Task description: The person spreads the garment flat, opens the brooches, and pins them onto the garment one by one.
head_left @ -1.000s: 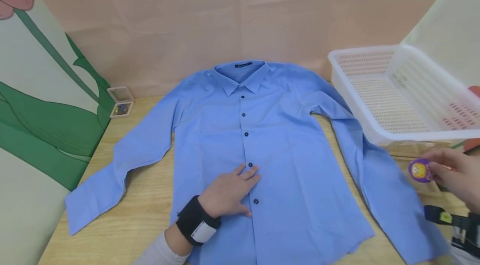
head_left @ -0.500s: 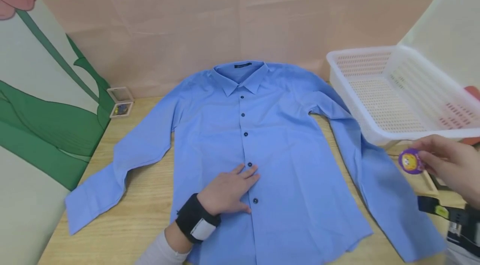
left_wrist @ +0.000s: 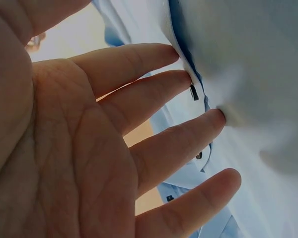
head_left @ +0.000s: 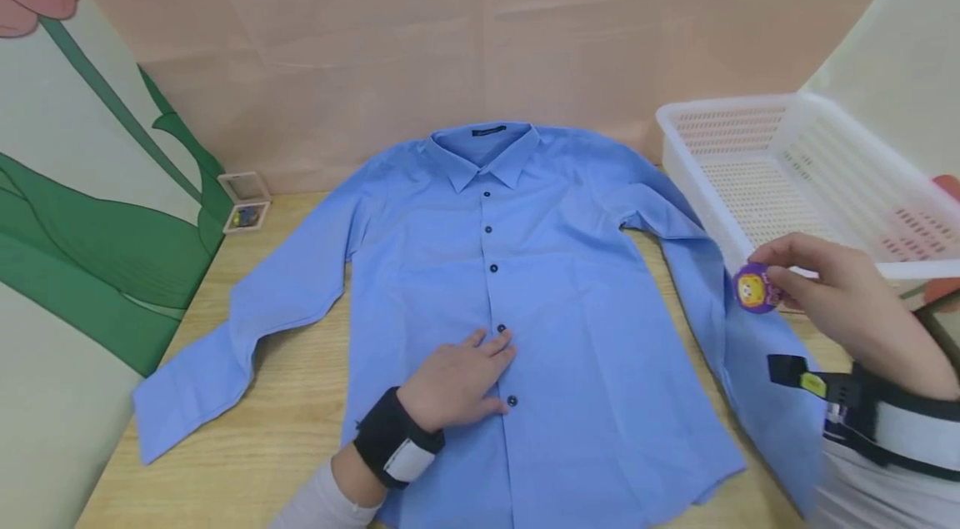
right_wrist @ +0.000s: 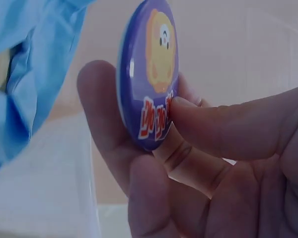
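A light blue long-sleeved shirt (head_left: pixel 562 329) with dark buttons lies spread out on the wooden table, collar at the far side. My left hand (head_left: pixel 457 383) rests on the shirt front with its fingers spread, fingertips by the button placket; the left wrist view shows these fingers (left_wrist: pixel 174 144) straight against the cloth. Between thumb and fingers my right hand (head_left: pixel 840 296) pinches a round purple pin badge (head_left: pixel 752 289) above the sleeve on the right. In the right wrist view the badge (right_wrist: pixel 149 74) carries a yellow cartoon animal and red-and-white lettering; its back is mostly hidden.
A white perforated plastic basket (head_left: pixel 705 179) stands at the back right, close to the shirt's shoulder and sleeve. At the back left sits a small open box (head_left: pixel 245 217) with a dark and yellow item inside. A pinkish sheet (head_left: pixel 375 37) hangs behind the table (head_left: pixel 292 396).
My right hand has moved left with the badge, from beyond the sleeve to over it, in front of the basket. The left hand stays in place on the shirt.
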The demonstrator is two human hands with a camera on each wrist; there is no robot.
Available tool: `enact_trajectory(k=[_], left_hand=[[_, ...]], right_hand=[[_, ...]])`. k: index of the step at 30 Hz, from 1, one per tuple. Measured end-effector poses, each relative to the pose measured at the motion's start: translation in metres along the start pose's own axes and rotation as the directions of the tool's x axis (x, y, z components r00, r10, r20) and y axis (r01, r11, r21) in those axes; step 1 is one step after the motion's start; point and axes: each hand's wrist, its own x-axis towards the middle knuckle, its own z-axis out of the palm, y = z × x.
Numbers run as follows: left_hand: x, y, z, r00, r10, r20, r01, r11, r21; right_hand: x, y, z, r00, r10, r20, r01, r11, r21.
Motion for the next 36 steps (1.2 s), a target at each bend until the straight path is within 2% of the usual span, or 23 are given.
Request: enact_trajectory(k=[12,21,25,29,31,34,36], left_hand=[[0.002,0.002,0.002,1.000,-0.007,-0.026,0.008,0.999,0.039],[0.003,0.002,0.002,0.999,-0.008,-0.041,0.010,0.998,0.059],[0.003,0.002,-0.001,0.998,-0.009,-0.070,0.014,0.998,0.064],[0.003,0.001,-0.008,0.990,-0.026,-0.136,0.029,0.999,0.024],[0.002,-0.001,-0.014,0.983,-0.035,-0.178,0.031,0.999,-0.023],[-0.002,-0.006,-0.027,0.973,-0.054,-0.226,0.029,0.993,-0.116],[-0.007,-0.010,-0.039,0.960,-0.085,-0.268,0.040,0.985,-0.167]], right_hand=[[0.022,-0.051,0.025,1.000,-0.001,0.016,0.000,0.998,0.060],[0.034,-0.085,0.047,0.993,-0.059,0.104,0.042,0.987,0.155],[0.037,-0.096,0.055,0.989,-0.072,0.126,0.046,0.979,0.199],[0.040,-0.105,0.062,0.986,-0.085,0.143,0.052,0.975,0.215],[0.041,-0.109,0.066,0.984,-0.093,0.149,0.057,0.972,0.228],[0.044,-0.114,0.070,0.978,-0.122,0.168,0.080,0.968,0.239],[0.045,-0.119,0.074,0.977,-0.117,0.180,0.070,0.967,0.244]])
